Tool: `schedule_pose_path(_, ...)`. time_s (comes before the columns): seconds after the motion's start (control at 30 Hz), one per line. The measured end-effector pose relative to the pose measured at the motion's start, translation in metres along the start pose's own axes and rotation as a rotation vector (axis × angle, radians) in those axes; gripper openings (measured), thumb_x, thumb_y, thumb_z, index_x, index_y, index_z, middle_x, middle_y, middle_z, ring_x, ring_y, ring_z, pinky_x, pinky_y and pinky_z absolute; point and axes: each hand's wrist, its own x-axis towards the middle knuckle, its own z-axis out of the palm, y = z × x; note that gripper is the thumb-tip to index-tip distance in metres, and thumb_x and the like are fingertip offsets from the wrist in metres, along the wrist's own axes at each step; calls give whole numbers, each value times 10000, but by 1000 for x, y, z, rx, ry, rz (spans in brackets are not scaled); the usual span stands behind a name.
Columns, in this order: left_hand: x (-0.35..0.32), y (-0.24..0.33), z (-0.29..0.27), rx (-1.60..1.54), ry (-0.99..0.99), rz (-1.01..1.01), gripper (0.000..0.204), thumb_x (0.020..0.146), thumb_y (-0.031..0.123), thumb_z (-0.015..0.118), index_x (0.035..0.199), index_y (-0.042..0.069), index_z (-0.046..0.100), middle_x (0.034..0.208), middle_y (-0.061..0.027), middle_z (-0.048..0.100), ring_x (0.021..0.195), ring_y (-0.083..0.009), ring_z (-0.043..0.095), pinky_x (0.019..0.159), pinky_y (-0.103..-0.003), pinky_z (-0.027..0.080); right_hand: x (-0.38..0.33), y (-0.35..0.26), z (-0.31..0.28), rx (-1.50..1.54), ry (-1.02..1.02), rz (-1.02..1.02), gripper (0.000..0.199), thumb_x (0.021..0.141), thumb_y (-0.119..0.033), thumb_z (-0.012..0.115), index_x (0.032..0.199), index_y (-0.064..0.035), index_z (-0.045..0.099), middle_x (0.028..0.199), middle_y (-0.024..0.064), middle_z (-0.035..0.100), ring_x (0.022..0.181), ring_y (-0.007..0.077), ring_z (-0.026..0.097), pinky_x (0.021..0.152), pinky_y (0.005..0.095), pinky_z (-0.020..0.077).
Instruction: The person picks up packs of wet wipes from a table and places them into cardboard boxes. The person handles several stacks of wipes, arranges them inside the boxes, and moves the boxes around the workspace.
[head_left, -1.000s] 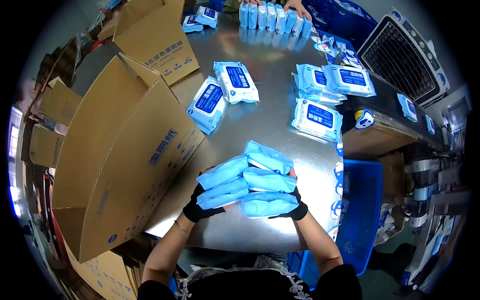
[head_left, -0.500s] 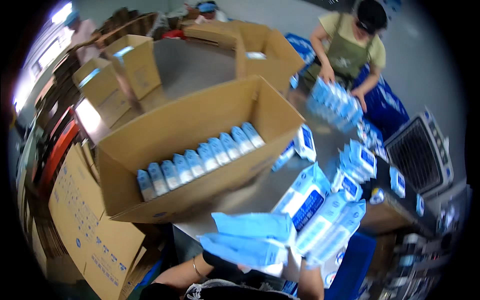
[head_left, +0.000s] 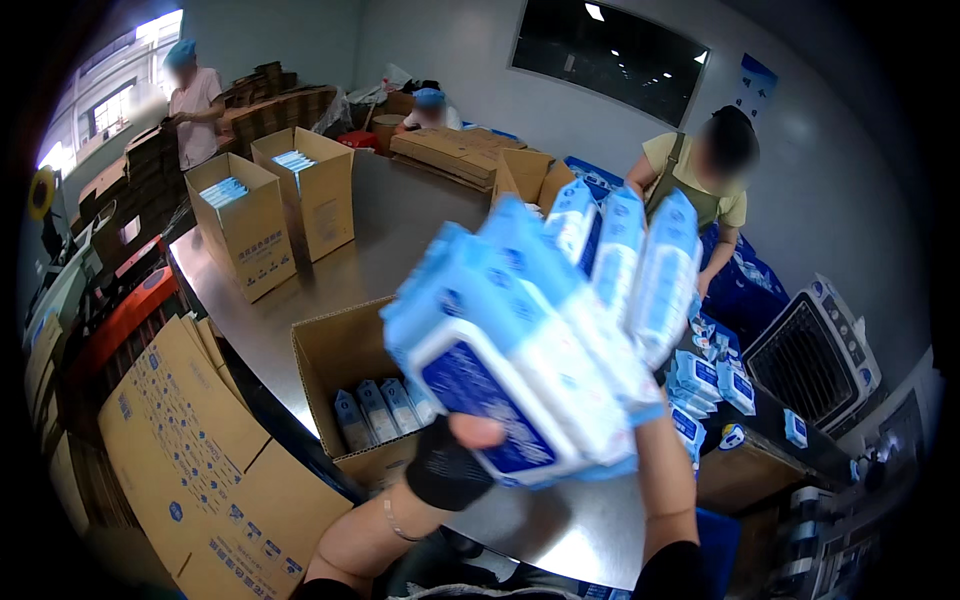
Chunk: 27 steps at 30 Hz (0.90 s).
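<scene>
Raised in front of me are several blue-and-white wet wipe packs. My left hand (head_left: 465,450), in a black fingerless glove, is closed round the left bunch, with its thumb on the front wet wipe pack (head_left: 500,400), which has a navy label. Another bunch of wet wipe packs (head_left: 665,270) fans out at the right, above my right hand (head_left: 652,425). That hand is closed at their lower ends, its fingers mostly hidden. Behind and left of the packs stands an open carton (head_left: 335,340) with a row of wet wipe packs (head_left: 375,412) upright inside; the raised packs hide its right part.
Two filled cartons (head_left: 250,245) stand at the far left of the metal table (head_left: 390,215). Flattened cardboard (head_left: 210,470) leans at the near left. At the right are loose packs (head_left: 700,375), a co-worker (head_left: 690,180) and a fan unit (head_left: 815,345). Other people are farther back.
Both hands have lifted their packs upward and tilted them upright, so they cover part of the carton. The view has tilted up, showing more of the far wall.
</scene>
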Motion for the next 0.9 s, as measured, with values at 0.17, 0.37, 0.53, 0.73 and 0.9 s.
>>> schedule_pose_path(0.17,-17,48,3,501,287,388,665,685,97,731,1292,14,471,1137,-192,628,975,-285,676,799,-409,596,67,-53,44,-197,-104,579,764,717,-229,793,1345,15,431,1234,207,588,1088,316,626,955,439,517)
schedule_pose_path(0.37,-9,39,2,387,414,276,564,738,55,697,1254,-7,477,1078,-145,619,939,-238,669,761,-356,604,123,-5,51,-1231,-60,1178,720,695,-308,801,1264,-21,468,1081,161,661,949,265,663,855,373,526)
schedule_pose_path(0.53,-26,48,10,508,414,470,589,730,61,681,1272,-3,459,1068,-148,615,944,-260,664,794,-380,599,111,113,22,-2041,-622,891,1316,521,-639,806,1497,-26,169,1446,218,403,1304,356,431,1048,423,388)
schedule_pose_path(0.73,-22,51,12,409,482,470,620,711,146,676,1273,-23,474,1108,-211,635,929,-317,686,770,-402,607,97,82,47,-2087,-624,1134,1099,572,-639,796,1442,-109,381,1418,170,457,1252,349,490,994,436,443)
schedule_pose_path(0.9,-2,96,20,900,410,133,643,682,191,738,1252,-9,518,1056,-176,667,913,-277,687,798,-367,587,133,56,-6,-2017,-664,1113,890,685,-601,741,1333,-34,516,1322,198,531,1108,310,597,912,383,476)
